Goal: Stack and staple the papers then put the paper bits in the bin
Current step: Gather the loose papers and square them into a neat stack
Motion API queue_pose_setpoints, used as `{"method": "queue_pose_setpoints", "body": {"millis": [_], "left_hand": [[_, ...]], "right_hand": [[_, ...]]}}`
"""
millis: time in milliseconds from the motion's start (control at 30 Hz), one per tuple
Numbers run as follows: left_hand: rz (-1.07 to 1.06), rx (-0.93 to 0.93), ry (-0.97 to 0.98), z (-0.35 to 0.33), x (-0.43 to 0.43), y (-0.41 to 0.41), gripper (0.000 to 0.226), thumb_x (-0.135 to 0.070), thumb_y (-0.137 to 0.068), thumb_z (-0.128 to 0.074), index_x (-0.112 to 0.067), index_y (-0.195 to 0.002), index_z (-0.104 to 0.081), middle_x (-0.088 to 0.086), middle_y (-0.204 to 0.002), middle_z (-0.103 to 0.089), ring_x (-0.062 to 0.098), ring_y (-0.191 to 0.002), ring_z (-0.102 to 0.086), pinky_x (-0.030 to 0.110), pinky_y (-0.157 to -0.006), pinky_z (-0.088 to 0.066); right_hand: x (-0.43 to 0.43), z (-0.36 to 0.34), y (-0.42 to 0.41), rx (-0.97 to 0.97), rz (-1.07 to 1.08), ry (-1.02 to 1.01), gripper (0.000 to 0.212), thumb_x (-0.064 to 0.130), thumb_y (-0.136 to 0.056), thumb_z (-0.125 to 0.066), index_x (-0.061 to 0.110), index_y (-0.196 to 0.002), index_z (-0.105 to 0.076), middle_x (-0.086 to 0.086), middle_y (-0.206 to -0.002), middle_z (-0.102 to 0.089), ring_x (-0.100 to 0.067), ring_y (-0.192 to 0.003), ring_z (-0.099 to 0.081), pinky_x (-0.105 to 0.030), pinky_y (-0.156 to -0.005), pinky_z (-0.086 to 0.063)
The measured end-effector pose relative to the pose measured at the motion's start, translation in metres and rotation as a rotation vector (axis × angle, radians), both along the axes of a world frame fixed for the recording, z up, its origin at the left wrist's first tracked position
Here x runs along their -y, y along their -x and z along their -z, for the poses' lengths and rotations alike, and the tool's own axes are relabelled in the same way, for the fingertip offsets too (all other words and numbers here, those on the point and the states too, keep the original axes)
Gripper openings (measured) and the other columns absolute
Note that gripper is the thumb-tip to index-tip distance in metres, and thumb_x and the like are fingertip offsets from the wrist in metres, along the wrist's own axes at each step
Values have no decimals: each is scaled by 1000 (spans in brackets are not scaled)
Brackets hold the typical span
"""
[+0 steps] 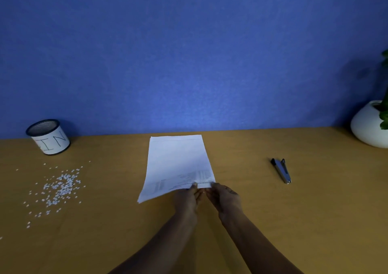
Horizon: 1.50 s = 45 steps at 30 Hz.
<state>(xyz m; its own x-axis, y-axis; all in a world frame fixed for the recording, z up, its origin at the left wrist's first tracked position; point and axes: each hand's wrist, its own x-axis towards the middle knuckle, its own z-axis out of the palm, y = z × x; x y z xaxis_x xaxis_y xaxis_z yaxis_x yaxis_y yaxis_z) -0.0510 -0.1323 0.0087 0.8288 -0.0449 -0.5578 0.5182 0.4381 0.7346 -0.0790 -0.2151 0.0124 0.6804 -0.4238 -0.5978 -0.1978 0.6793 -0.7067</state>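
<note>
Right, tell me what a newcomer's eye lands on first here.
The white papers at the centre of the desk, with the left hand and right hand pinching their near edge. Next, the paper bits scattered at the left before the bin, and the stapler lying alone to the right.

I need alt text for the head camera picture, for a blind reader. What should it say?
A person's left hand and right hand hold the near edge of white papers on a brown desk. A stapler lies to the right; paper bits and a bin are to the left.
</note>
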Motion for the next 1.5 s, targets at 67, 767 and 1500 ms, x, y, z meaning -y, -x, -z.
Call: {"method": "queue_pose_setpoints", "body": {"millis": [67, 767, 1500], "left_hand": [[35, -6, -25, 1, -5, -3, 24, 0, -89, -56, -5, -112, -53, 11, -94, -63, 17, -73, -61, 17, -49, -54], [376, -200, -186, 20, -62, -18, 8, 6, -85, -59, -2, -84, -56, 14, -81, -63, 22, -69, -60, 20, -39, -52], [193, -62, -299, 30, -63, -14, 13, 11, -75, -67, 0, -72, -60, 13, -75, -62, 23, -68, -61, 21, -40, -53]], "right_hand": [[0, 4, 2, -23, -25, -2, 16, -1, -84, -60, -1, -69, -60, -5, -42, -63, -10, -36, -60, -17, -41, -52], [-9, 36, 8, -214, -276, 121, 3, -8, -79, -63, -6, -78, -63, -18, -79, -66, -25, -67, -63, -24, -50, -57], [-14, 60, 0, -181, -195, 224, 13, 3, -80, -69, -1, -87, -60, -17, -94, -66, -31, -88, -66, -35, -72, -59]]}}
